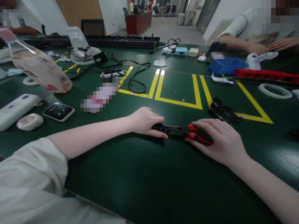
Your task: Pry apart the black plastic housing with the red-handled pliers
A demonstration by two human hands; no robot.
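Note:
My left hand (147, 123) pinches a small black plastic part (162, 128) between thumb and fingers, just above the green table. In my right hand (219, 140) is a pair of pliers (198, 135) with red and black handles, my fingers wrapped round the grips. The long narrow jaws point left and meet the black part's right end; whether they grip it I cannot make out. A larger black piece (223, 111) of uneven shape lies on the table beyond my right hand.
Yellow tape outlines (178, 104) mark the green tabletop (149, 186). A bottle (39, 62), a white fan (86, 54), a small device with a screen (59, 112) and cables stand left. Blue bin (227, 66), red strip (268, 75) and tape roll (275, 91) lie right. A person sits opposite.

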